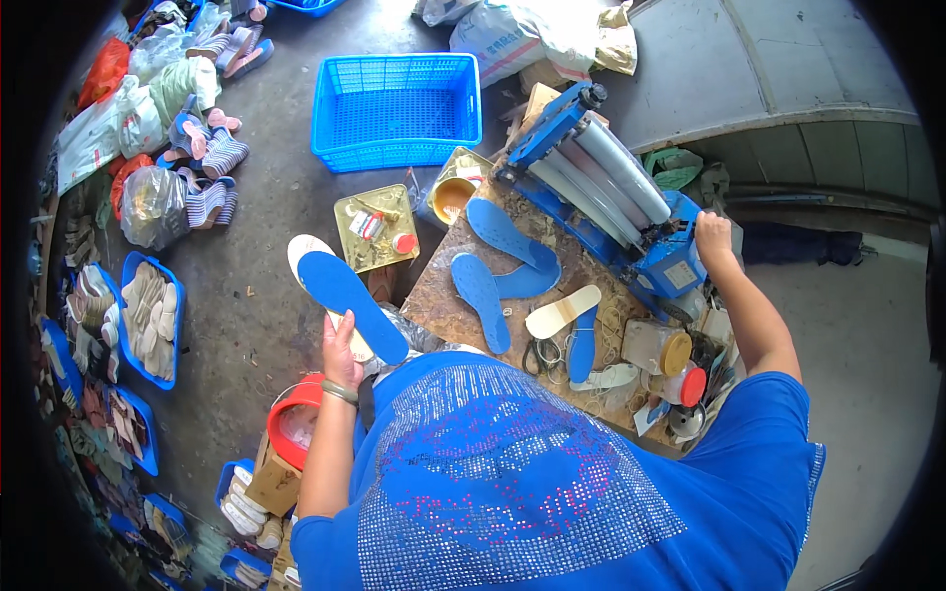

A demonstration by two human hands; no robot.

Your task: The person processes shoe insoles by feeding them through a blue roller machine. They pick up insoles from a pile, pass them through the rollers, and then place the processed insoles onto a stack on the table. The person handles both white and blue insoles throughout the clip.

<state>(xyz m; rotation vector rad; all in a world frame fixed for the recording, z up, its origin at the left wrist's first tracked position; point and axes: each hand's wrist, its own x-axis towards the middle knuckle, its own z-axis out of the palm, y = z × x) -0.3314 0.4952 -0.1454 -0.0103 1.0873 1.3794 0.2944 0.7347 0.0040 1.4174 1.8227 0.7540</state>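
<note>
My left hand [341, 357] is closed around the heel end of a blue insole [353, 303] and a cream insole [304, 254], which lie overlapped. They are held out left of the wooden bench [434, 295]. At the bench's far right stands a blue roller machine [601, 187] with long pale rollers. My right hand [713, 236] is closed at its right end, and whatever the fingers grip is hidden. Several blue insoles [480, 300] lie on the bench, some overlapping. Nearer me are a cream insole [564, 311] and a narrow blue insole [582, 345].
Scissors [540, 357], a jar with a yellow lid [655, 347] and one with a red lid [687, 385] crowd the near bench edge. Beyond stand a bowl of brown liquid [453, 197], a square tin [376, 222] and a blue crate [397, 110]. A red bucket [296, 419] stands left.
</note>
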